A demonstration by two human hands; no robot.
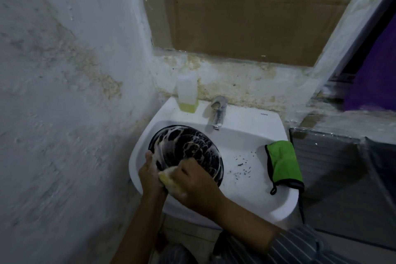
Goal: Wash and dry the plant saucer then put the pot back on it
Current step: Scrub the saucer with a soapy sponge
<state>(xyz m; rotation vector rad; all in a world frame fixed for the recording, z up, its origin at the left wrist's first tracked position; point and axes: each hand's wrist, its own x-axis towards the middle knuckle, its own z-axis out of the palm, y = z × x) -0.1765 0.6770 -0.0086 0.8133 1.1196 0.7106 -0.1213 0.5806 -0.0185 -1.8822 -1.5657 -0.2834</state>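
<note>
Currently, saucer: round black plastic plant saucer [188, 148], soap-streaked, tilted in the white ceramic basin [246, 135].
Left hand [150, 172]: curled round the near rim.
Right hand [192, 180]: clamps a yellow sponge [169, 180].
Handling: likely light, stiff, slippery; grip by the rim.

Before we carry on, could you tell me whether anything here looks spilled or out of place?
Dark specks lie scattered on the sink floor, right of the soapy saucer, probably soil rinsed off. Nothing else stands out.
</note>
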